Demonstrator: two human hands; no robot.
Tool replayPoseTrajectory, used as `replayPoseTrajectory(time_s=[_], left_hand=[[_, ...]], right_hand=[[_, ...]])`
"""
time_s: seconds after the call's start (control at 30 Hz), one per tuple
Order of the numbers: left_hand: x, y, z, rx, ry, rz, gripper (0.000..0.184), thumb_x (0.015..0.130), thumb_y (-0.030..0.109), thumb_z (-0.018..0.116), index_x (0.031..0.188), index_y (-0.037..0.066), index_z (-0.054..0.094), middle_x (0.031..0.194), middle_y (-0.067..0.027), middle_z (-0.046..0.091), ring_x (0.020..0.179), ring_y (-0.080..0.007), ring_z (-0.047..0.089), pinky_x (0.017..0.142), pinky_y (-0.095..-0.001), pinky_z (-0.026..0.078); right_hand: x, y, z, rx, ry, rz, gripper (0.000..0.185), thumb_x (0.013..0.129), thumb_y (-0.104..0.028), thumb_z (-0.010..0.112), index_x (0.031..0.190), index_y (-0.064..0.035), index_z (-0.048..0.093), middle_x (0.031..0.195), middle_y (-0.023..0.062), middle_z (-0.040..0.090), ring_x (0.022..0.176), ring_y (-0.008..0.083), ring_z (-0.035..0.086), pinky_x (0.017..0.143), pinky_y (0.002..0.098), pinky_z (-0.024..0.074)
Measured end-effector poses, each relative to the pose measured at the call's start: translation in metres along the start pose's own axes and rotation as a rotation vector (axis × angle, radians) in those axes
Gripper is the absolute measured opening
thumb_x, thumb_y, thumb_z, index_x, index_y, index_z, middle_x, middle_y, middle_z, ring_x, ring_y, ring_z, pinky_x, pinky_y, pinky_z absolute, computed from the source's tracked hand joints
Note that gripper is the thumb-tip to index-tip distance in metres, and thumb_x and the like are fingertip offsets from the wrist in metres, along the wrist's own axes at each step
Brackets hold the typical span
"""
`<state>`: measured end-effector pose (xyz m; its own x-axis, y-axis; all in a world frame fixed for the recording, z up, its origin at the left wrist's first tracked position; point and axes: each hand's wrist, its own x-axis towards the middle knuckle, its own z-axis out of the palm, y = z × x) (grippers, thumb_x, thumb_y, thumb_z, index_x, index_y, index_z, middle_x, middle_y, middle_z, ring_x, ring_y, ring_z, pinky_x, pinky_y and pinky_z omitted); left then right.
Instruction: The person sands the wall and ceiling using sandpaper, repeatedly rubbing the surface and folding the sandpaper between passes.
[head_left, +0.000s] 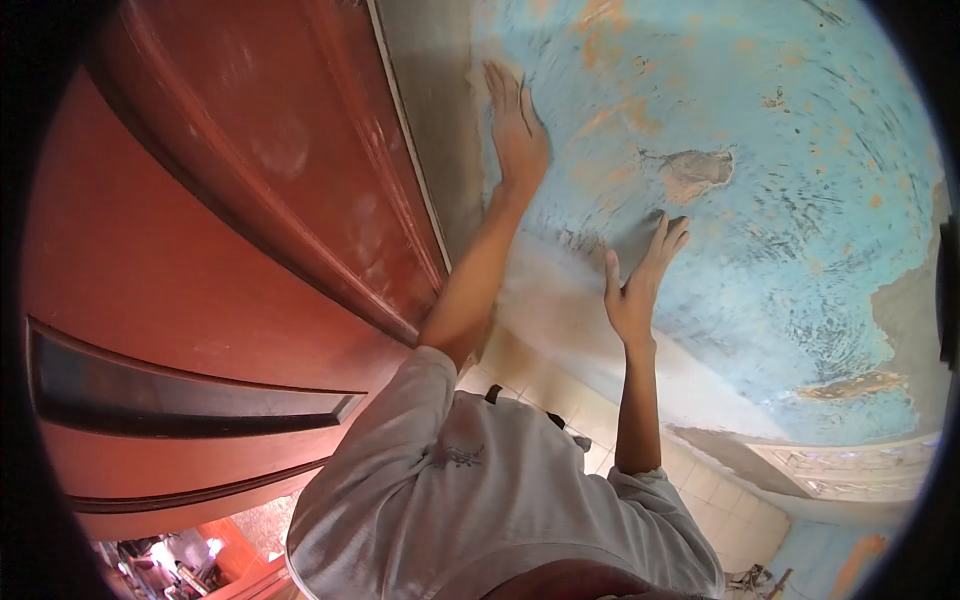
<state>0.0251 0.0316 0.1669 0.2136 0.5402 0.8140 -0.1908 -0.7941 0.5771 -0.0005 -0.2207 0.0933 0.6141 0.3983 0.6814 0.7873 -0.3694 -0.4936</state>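
Note:
My left hand (pixel 519 135) lies flat against the wall near its edge by the door frame, fingers extended and holding nothing. Lower and to the right, my right hand (pixel 640 285) is raised in front of the blue wall (pixel 780 240), its thumb and fingers spread with nothing between them. Whether its fingertips touch the wall I cannot tell. The wall has peeling, scratched blue paint with orange spots. Just above my right hand is a grey bare patch (pixel 700 172) with a rough rim.
A red-brown door (pixel 210 270) with a dark glass panel (pixel 180 395) stands at the left. Below are pale floor tiles (pixel 705 490). White moulded trim (pixel 850 465) runs at the lower right. Cluttered items (pixel 170 560) show at the bottom left.

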Motion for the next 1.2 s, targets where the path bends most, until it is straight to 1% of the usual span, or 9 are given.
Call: replayPoseTrajectory(time_s=[0.23, 0.3, 0.4, 0.53, 0.6, 0.7, 0.8, 0.9, 1.2], left_hand=[[-0.026, -0.01, -0.002, -0.052, -0.098, 0.001, 0.056, 0.11, 0.006, 0.04, 0.16, -0.012, 0.021, 0.168, -0.0326, 0.015, 0.157, -0.0465, 0.016, 0.128, -0.0484, 0.023], [-0.01, -0.011, 0.003, 0.041, -0.034, 0.077, 0.057, 0.109, 0.004, 0.041, 0.159, -0.013, 0.019, 0.167, -0.035, 0.014, 0.157, -0.0473, 0.014, 0.128, -0.0489, 0.021], [0.006, -0.001, -0.002, -0.035, -0.026, 0.007, 0.058, 0.108, 0.002, 0.042, 0.159, -0.014, 0.018, 0.167, -0.0361, 0.013, 0.157, -0.0481, 0.012, 0.128, -0.0498, 0.021], [-0.023, -0.002, 0.003, -0.05, -0.067, -0.024, 0.058, 0.109, 0.002, 0.041, 0.159, -0.013, 0.018, 0.167, -0.036, 0.013, 0.157, -0.0484, 0.013, 0.128, -0.0499, 0.022], [-0.015, -0.004, 0.002, 0.006, -0.035, 0.07, 0.058, 0.108, 0.002, 0.042, 0.16, -0.012, 0.019, 0.168, -0.0348, 0.013, 0.156, -0.0483, 0.014, 0.128, -0.0495, 0.023], [-0.008, 0.004, 0.0, -0.033, -0.045, -0.042, 0.057, 0.109, 0.004, 0.042, 0.16, -0.011, 0.02, 0.168, -0.0337, 0.013, 0.156, -0.0479, 0.015, 0.127, -0.0493, 0.023], [-0.022, 0.002, -0.003, -0.088, -0.07, -0.026, 0.056, 0.11, 0.006, 0.041, 0.16, -0.01, 0.021, 0.168, -0.0331, 0.014, 0.156, -0.0477, 0.015, 0.127, -0.0491, 0.024], [-0.008, 0.0, -0.002, 0.009, -0.068, -0.009, 0.055, 0.111, 0.007, 0.039, 0.16, -0.01, 0.021, 0.168, -0.0333, 0.015, 0.156, -0.0476, 0.015, 0.127, -0.049, 0.024], [-0.002, 0.008, -0.006, -0.03, -0.031, 0.021, 0.055, 0.111, 0.009, 0.039, 0.159, -0.013, 0.021, 0.167, -0.034, 0.016, 0.156, -0.0481, 0.016, 0.128, -0.0502, 0.021]], right_hand=[[-0.003, -0.002, 0.002, 0.009, 0.011, 0.062, 0.087, 0.105, -0.032, 0.06, 0.164, 0.0047, 0.009, 0.17, 0.0343, -0.002, 0.155, 0.0575, -0.001, 0.124, 0.0647, 0.0088], [-0.006, 0.002, 0.004, -0.037, -0.012, 0.047, 0.087, 0.105, -0.033, 0.06, 0.165, 0.0034, 0.008, 0.17, 0.033, -0.002, 0.156, 0.0572, -0.001, 0.124, 0.0641, 0.009], [-0.006, -0.002, 0.001, -0.024, -0.027, 0.073, 0.089, 0.104, -0.033, 0.061, 0.165, 0.0021, 0.008, 0.171, 0.0321, -0.003, 0.156, 0.057, -0.001, 0.124, 0.064, 0.009], [-0.006, 0.002, 0.004, -0.028, -0.032, 0.083, 0.089, 0.104, -0.035, 0.061, 0.165, 0.0016, 0.008, 0.17, 0.0329, -0.003, 0.155, 0.0573, -0.002, 0.124, 0.0647, 0.0075], [-0.006, 0.004, 0.006, -0.043, -0.04, 0.093, 0.09, 0.104, -0.037, 0.061, 0.165, 0.0017, 0.008, 0.17, 0.0341, -0.004, 0.155, 0.0578, -0.002, 0.124, 0.0659, 0.0054], [-0.005, 0.003, 0.007, -0.027, -0.038, 0.086, 0.092, 0.104, -0.04, 0.061, 0.165, 0.0018, 0.007, 0.169, 0.035, -0.004, 0.155, 0.0582, -0.003, 0.123, 0.067, 0.0045], [-0.005, 0.004, 0.009, -0.034, -0.036, 0.12, 0.093, 0.104, -0.042, 0.061, 0.166, 0.0015, 0.007, 0.169, 0.0352, -0.004, 0.155, 0.0586, -0.003, 0.123, 0.0676, 0.0053], [-0.005, 0.005, 0.01, -0.04, -0.041, 0.119, 0.093, 0.104, -0.042, 0.06, 0.166, 0.0013, 0.006, 0.169, 0.0355, -0.004, 0.155, 0.0587, -0.003, 0.123, 0.0675, 0.0052], [-0.012, 0.011, 0.008, -0.04, -0.055, 0.122, 0.089, 0.104, -0.038, 0.06, 0.166, -0.0002, 0.009, 0.17, 0.033, -0.001, 0.156, 0.0568, -0.001, 0.123, 0.0673, 0.0042]])
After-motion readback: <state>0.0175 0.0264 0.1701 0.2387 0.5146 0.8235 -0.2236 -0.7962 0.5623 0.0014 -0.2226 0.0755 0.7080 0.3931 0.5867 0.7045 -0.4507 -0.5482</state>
